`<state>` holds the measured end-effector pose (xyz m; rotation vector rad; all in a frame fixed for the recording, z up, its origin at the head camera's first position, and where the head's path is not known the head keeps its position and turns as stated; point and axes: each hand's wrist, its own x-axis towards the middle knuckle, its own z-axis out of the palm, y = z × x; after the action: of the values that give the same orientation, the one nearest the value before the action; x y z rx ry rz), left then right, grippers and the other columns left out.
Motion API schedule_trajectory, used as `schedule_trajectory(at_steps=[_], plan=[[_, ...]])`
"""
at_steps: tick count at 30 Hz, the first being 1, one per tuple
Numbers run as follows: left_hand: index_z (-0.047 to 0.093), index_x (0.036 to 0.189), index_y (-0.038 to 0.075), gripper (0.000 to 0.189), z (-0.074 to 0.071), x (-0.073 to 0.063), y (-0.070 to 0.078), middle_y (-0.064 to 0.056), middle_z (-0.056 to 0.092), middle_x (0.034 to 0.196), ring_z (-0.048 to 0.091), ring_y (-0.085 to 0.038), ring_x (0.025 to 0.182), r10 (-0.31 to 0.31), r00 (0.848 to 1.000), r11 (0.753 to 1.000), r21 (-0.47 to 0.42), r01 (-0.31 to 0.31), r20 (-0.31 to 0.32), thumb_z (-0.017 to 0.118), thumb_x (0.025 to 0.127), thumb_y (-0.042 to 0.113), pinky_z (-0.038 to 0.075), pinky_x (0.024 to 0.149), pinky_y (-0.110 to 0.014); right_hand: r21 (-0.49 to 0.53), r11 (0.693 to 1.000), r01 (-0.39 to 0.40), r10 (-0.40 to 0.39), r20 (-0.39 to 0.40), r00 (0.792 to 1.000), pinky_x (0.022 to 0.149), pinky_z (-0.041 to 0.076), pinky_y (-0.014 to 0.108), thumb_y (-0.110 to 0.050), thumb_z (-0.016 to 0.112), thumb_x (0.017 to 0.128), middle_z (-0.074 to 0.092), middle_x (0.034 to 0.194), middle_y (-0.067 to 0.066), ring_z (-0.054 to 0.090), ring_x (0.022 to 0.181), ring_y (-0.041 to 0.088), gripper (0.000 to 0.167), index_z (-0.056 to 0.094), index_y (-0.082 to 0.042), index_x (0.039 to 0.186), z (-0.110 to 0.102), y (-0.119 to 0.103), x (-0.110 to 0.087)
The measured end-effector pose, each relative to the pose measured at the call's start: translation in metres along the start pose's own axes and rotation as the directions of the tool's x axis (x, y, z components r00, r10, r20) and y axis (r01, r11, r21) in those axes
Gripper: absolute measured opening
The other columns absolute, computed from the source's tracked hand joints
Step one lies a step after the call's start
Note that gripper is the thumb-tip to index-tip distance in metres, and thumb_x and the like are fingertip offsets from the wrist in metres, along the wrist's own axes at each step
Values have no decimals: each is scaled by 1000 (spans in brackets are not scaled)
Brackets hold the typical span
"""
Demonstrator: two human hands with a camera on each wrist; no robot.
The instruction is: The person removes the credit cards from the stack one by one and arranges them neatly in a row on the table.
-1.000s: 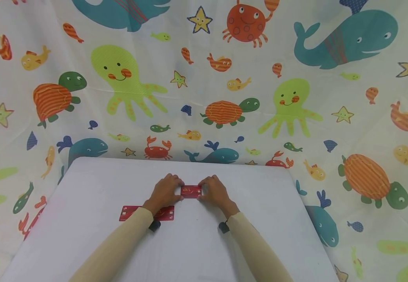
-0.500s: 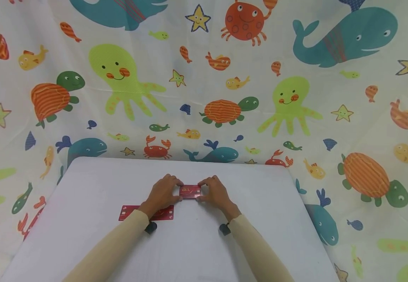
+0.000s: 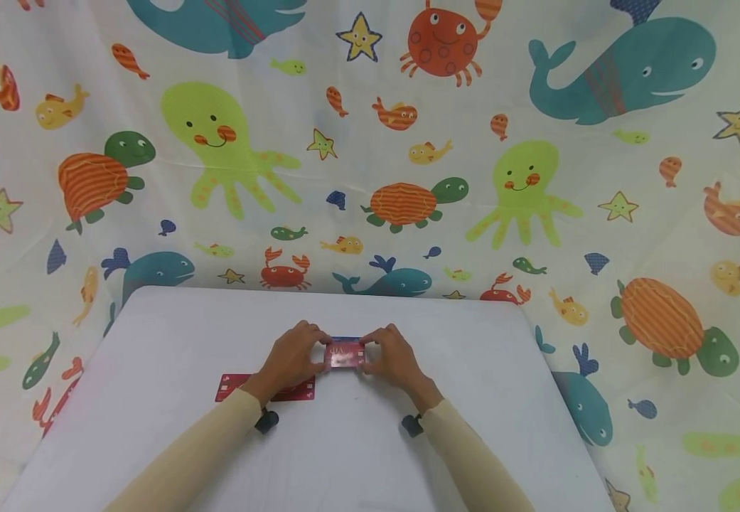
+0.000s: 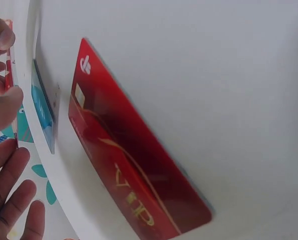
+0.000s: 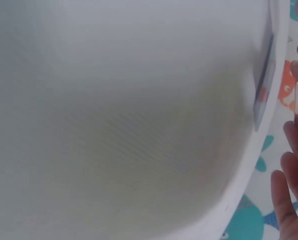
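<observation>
- Both hands grip one thing between them: the left hand and the right hand each pinch one end of a red card marked VIP.
- The held card sits in the gap between the two hands, long side running from one to the other; both wrist views show it clear of the white table.
- Just beyond the grip, on the far side, a blue strip shows past the card's edge. The left wrist view gives a blue card lying on the table, likely the same thing.
- Nearer the person and to the left of the grip, red cards lie flat, partly covered by the left forearm.
- Behind the grip, past the table edge, hangs a cloth printed with sea animals.
- The held card should be light and fairly stiff, perhaps flexing a little if squeezed from its ends; its shine suggests a smooth, slippery face.
- A pale, clear-looking rim shows around it, perhaps a sleeve; too blurred to be sure.
- The short ends are the sensible hold: a light pinch at the corners leaves the face uncovered, while hard inward pressure could bow it.
</observation>
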<state>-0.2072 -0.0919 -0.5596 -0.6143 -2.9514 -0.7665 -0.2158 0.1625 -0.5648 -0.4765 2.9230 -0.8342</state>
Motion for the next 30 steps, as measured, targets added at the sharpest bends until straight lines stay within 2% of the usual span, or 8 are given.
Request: schedule_trajectory(at_steps=[8,12,19,30], plan=[[78,124,22,53,-1,-8,5,-2,74,120,63,-20,113,1,1000,1000,20,-1,19,96,77,37,61,99,-45,-15,999,44,-44,-12,999,108,56,44,-30,92,82,74,120,0,58,116,17,47,77,-18,124,-3,-4,-14],[79,123,24,52,-2,-13,6,-1,75,119,64,-19,114,6,1000,1000,23,-7,30,96,76,39,61,100,-45,-14,999,51,-51,-4,999,103,59,42,-30,92,81,73,120,-1,58,116,16,47,77,-19,125,-3,-5,-20],[80,120,24,49,1,-22,5,2,76,116,66,-16,109,50,999,998,26,-50,8,96,76,39,63,96,-40,-28,999,47,-47,15,999,99,59,38,-31,91,83,72,120,-3,57,114,14,47,76,-22,127,-2,-6,-29],[80,121,23,54,10,-31,6,1,76,118,65,-16,109,32,999,999,4,-32,37,98,73,40,63,95,-39,-54,998,20,-19,28,999,96,60,36,-35,93,81,71,118,-4,57,111,13,47,77,-24,124,6,-6,-38]])
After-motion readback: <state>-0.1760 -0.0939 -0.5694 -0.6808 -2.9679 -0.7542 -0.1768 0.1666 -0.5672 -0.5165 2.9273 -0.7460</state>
